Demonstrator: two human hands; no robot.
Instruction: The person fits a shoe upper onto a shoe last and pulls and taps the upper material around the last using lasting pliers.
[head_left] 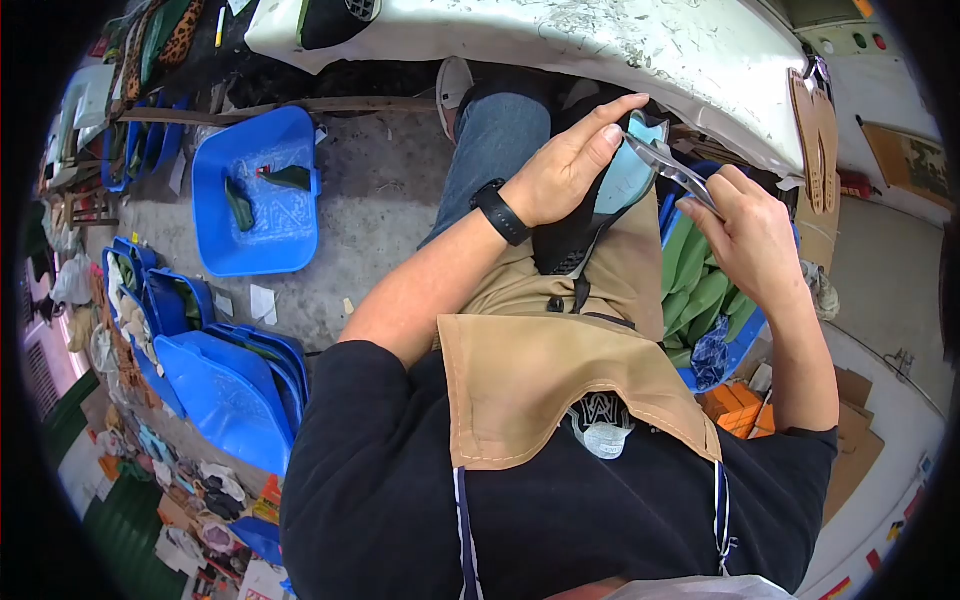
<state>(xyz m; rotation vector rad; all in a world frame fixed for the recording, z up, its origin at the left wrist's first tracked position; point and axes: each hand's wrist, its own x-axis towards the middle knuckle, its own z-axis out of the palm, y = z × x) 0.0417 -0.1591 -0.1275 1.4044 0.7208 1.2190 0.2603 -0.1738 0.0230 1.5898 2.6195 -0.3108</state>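
One hand (748, 225) (right) grips a metal tool (672, 168).

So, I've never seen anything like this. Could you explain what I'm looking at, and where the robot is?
There's actually no robot here: you see a person's bare hands. The single picture comes from a camera worn on their head, looking forward and down, so their chest is at the bottom.

The left hand, with its fingers fairly straight, rests against a black piece with a light-blue layer, perhaps part of a shoe, over the lap. The right hand grips a metal tool resembling pliers, its tips by the light-blue layer.

Ahead is a white table with a dark item on it, partly out of view. On the floor, a blue tub holds dark green pieces.
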